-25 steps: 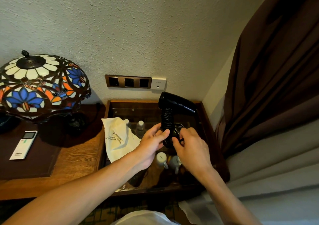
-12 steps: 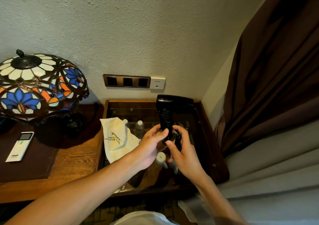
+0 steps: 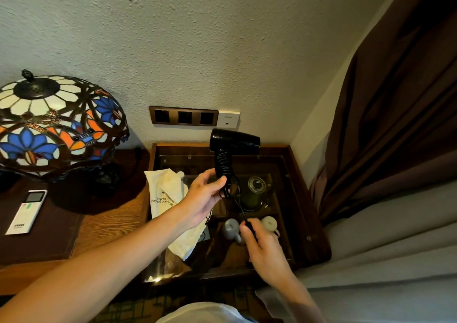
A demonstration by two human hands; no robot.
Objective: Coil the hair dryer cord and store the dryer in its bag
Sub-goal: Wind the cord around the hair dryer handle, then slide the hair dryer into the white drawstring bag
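A black hair dryer [image 3: 233, 140] stands upright in the air above a glass-topped table, its barrel pointing right. Its black cord [image 3: 223, 160] is wound in tight turns around the handle. My left hand [image 3: 206, 196] grips the bottom of that wrapped handle. A short loose length of cord runs down from there to my right hand [image 3: 262, 244], which pinches the cord's end lower and nearer to me. The cream cloth bag [image 3: 170, 206] with printed text lies on the glass to the left of my hands, partly hidden by my left forearm.
A stained-glass lamp [image 3: 53, 124] and a white remote [image 3: 27, 211] sit on the wooden desk at left. A socket strip [image 3: 184, 116] is on the wall. Under the glass top [image 3: 277, 164] are a kettle [image 3: 254, 194], cups and bottles. A brown curtain [image 3: 395, 112] hangs right.
My right hand has pulled down and away from the handle, drawing a short length of cord with it. The dryer barrel has swung to level, and my left hand keeps its grip.
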